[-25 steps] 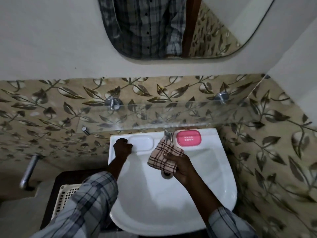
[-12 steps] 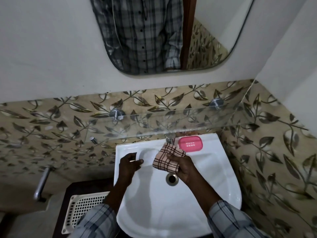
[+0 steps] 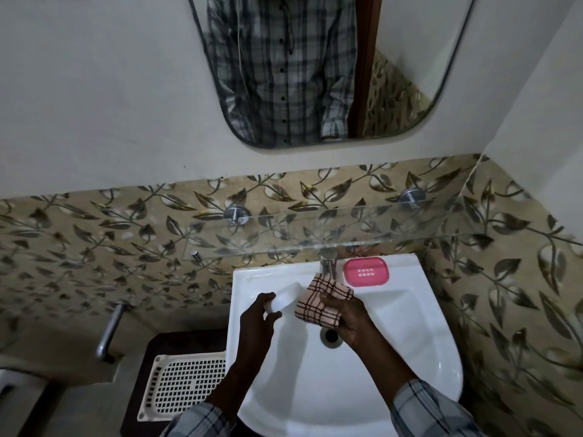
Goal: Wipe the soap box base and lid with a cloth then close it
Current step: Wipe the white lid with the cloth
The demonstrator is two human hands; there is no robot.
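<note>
Your left hand (image 3: 257, 316) grips the white lid (image 3: 285, 296) of the soap box at its near end, fingers curled over the upper edge and thumb below it, and holds it tilted above the left side of the basin; your right hand (image 3: 347, 320) clutches a folded checked cloth (image 3: 318, 299), pinkish with dark lines, with fingers and thumb closed round its lower half; the cloth's left edge lies just beside the lid, though whether the two touch cannot be told; both forearms reach in from the bottom of the view, with plaid sleeves at the wrists; the pink base (image 3: 366, 271) of the soap box sits open side up on the back ledge of the white sink (image 3: 426, 326), with small slots in its floor, just right of the chrome tap (image 3: 328, 263) and apart from the lid; the tap stands behind the top of the cloth; the drain (image 3: 330, 335) shows in the basin beside your right wrist; a clear glass shelf (image 3: 315, 228) on two metal brackets hangs over the sink's rear edge, against leaf-patterned tiles; above it a rounded mirror (image 3: 394, 89) reflects a plaid shirt; to the left of the sink a white perforated basket (image 3: 183, 383) rests on a dark surface, and further left a metal pipe (image 3: 108, 332) comes out of the wall.
</note>
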